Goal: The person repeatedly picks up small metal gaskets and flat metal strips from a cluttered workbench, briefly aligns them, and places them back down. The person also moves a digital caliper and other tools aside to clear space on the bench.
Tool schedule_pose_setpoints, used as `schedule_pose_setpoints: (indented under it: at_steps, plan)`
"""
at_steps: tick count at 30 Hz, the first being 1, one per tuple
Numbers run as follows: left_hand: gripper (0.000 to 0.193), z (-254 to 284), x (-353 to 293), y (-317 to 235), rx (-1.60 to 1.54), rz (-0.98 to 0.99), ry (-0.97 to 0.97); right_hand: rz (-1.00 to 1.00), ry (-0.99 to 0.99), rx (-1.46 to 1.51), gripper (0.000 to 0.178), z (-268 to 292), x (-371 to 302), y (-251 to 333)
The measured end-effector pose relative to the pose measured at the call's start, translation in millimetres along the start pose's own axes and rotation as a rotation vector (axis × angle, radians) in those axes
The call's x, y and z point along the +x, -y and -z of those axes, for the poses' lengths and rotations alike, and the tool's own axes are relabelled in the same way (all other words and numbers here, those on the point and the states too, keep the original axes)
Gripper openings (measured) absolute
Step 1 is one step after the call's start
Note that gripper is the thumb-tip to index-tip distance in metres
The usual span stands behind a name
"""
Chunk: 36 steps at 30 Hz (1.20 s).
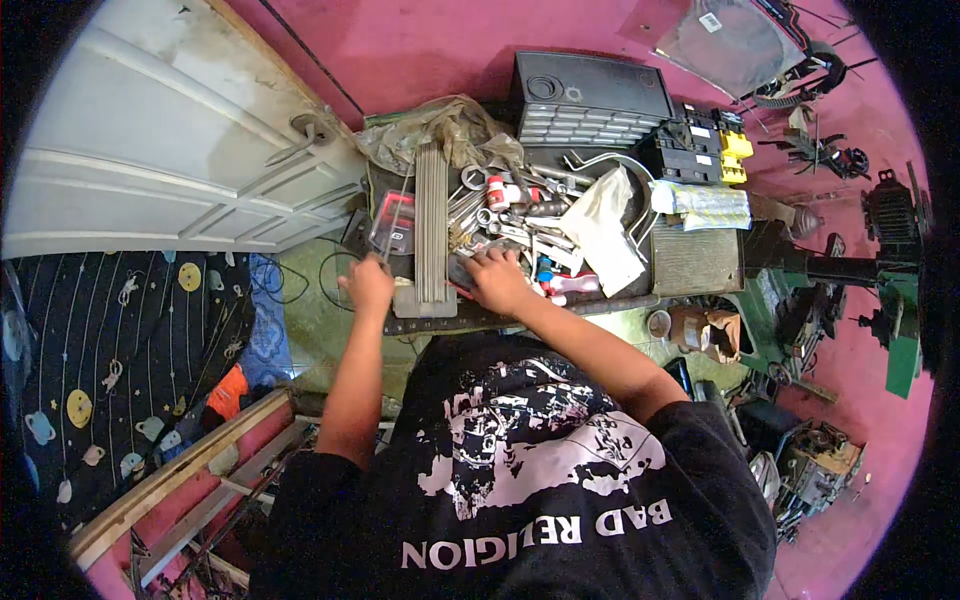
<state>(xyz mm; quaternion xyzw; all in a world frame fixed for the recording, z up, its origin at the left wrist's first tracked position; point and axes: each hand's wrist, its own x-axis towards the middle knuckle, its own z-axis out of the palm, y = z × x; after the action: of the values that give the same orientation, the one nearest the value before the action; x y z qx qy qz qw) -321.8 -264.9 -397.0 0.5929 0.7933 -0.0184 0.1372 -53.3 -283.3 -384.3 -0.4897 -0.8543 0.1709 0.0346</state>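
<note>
We see the grey ribbed block (432, 225) on the worktop (445, 323), between our 2 hands, its long axis running away from us and its near end close to our wrists. Our left hand (370, 284) is just left of that end; our right hand (494, 280) is just off its right edge and looks the nearer of the 2. The left grip appears closed on a thin rod (400, 202), which slants away over the red case (394, 223), roughly along the block. The right grip has its fingers bent over something dark, and we cannot tell whether it holds it. Our knuckles hide the rod's near end and most of that dark thing. Beyond the right hand, the piled wrenches (487, 215) overlap too much to separate, partly under a pale bag (606, 235).
</note>
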Motion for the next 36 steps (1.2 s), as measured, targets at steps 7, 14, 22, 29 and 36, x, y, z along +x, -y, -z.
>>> schedule_pose_setpoints:
  at_steps: [7, 14, 22, 29, 36]
  plan:
    - [0.054, -36, -26, -40, -0.27, -0.008, 0.124, -0.121, 0.127, 0.061, 0.066, -10, 26, 9]
    - [0.068, -24, -28, -60, -0.275, 0.014, 0.222, -0.09, 0.168, -0.051, 0.072, -14, 24, 14]
    - [0.057, -3, -16, -72, -0.311, 0.106, 0.381, -0.089, -0.027, 0.056, 0.059, -14, 7, 11]
    - [0.058, -36, 5, -58, -0.348, 0.166, 0.444, -0.191, -0.074, 0.153, 0.053, -1, -12, -15]
    - [0.054, -46, 7, -48, -0.378, 0.139, 0.358, -0.197, -0.082, 0.169, 0.05, 12, -24, -20]
